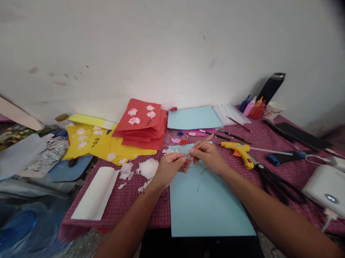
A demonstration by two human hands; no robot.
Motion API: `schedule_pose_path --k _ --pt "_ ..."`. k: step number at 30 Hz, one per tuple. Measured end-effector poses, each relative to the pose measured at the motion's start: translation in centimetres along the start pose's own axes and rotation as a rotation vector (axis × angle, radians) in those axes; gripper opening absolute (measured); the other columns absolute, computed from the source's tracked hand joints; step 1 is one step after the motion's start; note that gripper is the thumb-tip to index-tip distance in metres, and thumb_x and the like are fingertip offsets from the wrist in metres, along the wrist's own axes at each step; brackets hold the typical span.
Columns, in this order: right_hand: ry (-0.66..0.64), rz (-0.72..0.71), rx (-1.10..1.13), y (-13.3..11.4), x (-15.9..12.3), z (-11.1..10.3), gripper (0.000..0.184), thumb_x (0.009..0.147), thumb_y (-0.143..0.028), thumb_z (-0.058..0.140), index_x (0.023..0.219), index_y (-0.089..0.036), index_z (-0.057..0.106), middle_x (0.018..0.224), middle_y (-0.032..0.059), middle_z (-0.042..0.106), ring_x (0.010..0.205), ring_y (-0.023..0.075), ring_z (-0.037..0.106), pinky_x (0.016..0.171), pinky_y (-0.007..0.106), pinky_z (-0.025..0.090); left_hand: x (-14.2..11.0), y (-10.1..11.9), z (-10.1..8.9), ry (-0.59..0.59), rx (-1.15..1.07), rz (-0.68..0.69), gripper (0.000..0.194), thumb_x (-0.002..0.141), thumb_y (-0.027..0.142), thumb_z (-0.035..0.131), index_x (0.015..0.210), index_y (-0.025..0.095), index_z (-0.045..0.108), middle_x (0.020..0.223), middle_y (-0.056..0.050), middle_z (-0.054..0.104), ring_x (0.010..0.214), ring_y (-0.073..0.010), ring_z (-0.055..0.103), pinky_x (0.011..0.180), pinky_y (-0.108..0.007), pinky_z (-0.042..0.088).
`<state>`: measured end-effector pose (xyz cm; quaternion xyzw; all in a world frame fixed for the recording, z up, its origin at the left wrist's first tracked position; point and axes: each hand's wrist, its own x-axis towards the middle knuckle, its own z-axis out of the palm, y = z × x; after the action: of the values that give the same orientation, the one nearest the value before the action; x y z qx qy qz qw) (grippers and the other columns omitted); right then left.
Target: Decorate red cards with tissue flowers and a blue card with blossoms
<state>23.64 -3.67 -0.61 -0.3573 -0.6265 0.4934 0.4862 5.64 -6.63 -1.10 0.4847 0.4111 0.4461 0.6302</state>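
My left hand (174, 163) and my right hand (207, 155) meet above the upper part of a light blue sheet (206, 204), which has faint dark curved lines on it. Both are closed in a pinch, fingertips almost touching. A small whitish scrap (187, 156), perhaps paper, shows between them; its exact kind is too small to tell. Just behind the right fingers a short tan stick (209, 137) is visible; I cannot tell whether the hand holds it. Torn white tissue paper (148, 168) lies left of my left hand.
Left: a folded white paper (96, 194), yellow sheets (126, 145) and red cards (144, 121). Behind: more blue sheets (193, 118) and paint dabs (183, 142). Right: a yellow glue gun (238, 150), black scissors (276, 183), paint bottles (257, 108), a black flask (271, 90) and a white power bank (332, 191).
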Motion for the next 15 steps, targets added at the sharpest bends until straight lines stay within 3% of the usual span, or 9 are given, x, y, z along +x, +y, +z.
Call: schedule_pose_path --k 3,7,15 --pt "-0.014 0.021 0.043 0.03 -0.04 0.0 0.028 0.084 -0.035 0.069 0.064 -0.016 0.063 0.066 0.0009 0.063 0.049 0.0104 0.056 0.049 0.025 0.043 0.0 -0.04 0.05 0.001 0.031 0.003 0.027 0.078 0.035 0.071 0.091 0.011 0.071 0.08 -0.008 0.07 0.07 -0.0144 0.065 0.064 -0.029 0.054" --pt "-0.039 0.098 0.152 0.25 -0.07 -0.04 0.019 0.084 -0.036 0.069 0.08 -0.018 0.063 0.062 -0.0005 0.066 0.046 0.0113 0.056 0.046 0.024 0.044 -0.01 -0.02 0.07 -0.001 0.009 -0.002 0.027 0.077 0.034 0.072 0.092 0.012 0.07 0.082 -0.007 0.071 0.069 -0.0137 0.065 0.064 -0.029 0.054" --pt "-0.141 0.124 0.279 0.7 -0.11 -0.32 0.022 0.083 -0.034 0.07 0.096 -0.017 0.065 0.067 0.0008 0.069 0.05 0.012 0.06 0.049 0.024 0.046 -0.09 0.29 -0.06 0.012 -0.08 0.008 0.035 0.074 0.03 0.075 0.103 0.013 0.067 0.077 -0.005 0.071 0.064 -0.0135 0.065 0.059 -0.027 0.052"
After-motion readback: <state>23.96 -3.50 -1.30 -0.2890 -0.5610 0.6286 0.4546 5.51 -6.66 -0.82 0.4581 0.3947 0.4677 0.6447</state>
